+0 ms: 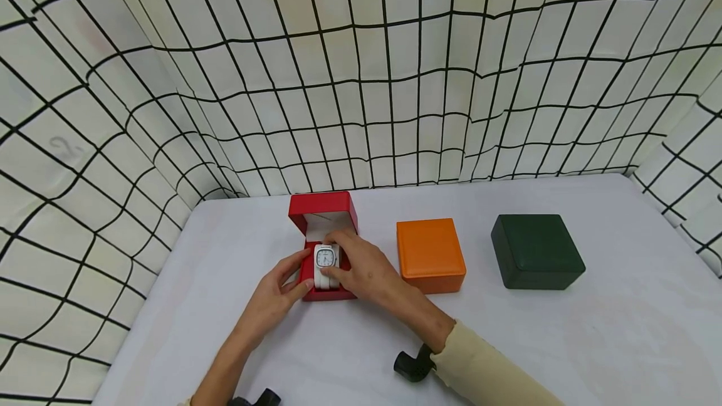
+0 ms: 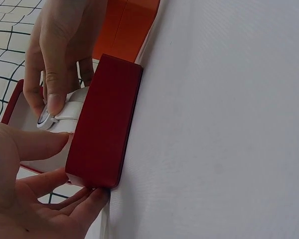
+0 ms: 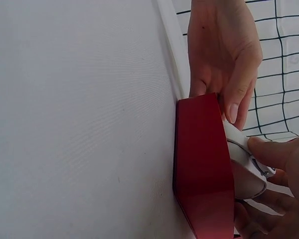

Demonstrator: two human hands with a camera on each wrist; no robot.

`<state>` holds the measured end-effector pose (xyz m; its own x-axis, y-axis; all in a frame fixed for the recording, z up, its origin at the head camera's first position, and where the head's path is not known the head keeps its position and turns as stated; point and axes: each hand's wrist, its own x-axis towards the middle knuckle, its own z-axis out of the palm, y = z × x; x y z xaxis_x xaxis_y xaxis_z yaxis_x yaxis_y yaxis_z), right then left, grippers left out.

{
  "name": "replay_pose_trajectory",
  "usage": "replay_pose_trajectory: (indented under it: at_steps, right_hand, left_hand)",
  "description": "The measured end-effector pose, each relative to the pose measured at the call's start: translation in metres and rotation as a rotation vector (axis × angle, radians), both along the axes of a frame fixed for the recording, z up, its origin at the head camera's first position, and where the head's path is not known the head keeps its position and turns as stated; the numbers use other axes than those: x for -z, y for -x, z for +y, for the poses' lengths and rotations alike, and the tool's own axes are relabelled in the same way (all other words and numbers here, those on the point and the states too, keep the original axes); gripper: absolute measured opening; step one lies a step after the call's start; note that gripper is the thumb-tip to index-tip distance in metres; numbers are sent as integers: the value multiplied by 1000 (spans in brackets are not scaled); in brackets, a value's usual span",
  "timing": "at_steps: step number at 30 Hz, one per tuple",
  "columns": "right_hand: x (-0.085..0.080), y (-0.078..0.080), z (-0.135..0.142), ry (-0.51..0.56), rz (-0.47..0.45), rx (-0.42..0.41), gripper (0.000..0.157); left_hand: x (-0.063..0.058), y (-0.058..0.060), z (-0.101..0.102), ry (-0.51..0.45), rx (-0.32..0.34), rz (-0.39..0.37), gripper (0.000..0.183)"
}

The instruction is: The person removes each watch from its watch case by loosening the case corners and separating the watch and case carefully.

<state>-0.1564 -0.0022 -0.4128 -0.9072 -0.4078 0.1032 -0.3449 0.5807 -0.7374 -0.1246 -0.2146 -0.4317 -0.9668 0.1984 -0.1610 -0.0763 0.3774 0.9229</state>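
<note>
A white wristwatch (image 1: pixel 325 257) with a square-cornered white face sits in the red watch box (image 1: pixel 329 294), its white band wrapped round a pad. With thumb and fingers my right hand (image 1: pixel 369 268) pinches the watch at both ends of its case. My left hand (image 1: pixel 271 299) holds the box's left side, the thumb at the rim and the other fingers against the outer wall. The hinged lid (image 1: pixel 323 202) stands up, showing a pale lining. In the right wrist view the band (image 3: pixel 241 172) bulges above the box's front wall (image 3: pixel 202 164).
A closed orange box (image 1: pixel 430 249) stands just right of the red one, close by my right forearm. Farther right is a closed dark green box (image 1: pixel 536 249). White cloth covers the table (image 1: pixel 350 356), and black netting (image 1: pixel 389 80) over white sheeting surrounds its back and sides.
</note>
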Motion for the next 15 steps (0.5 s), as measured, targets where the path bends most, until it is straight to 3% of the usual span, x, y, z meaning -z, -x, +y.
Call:
replay_pose_trajectory:
  at_steps: [15]
  right_hand:
    - [-2, 0, 1, 45, -10, -20, 48]
  left_hand:
    - [-2, -1, 0, 52, -12, 5, 61]
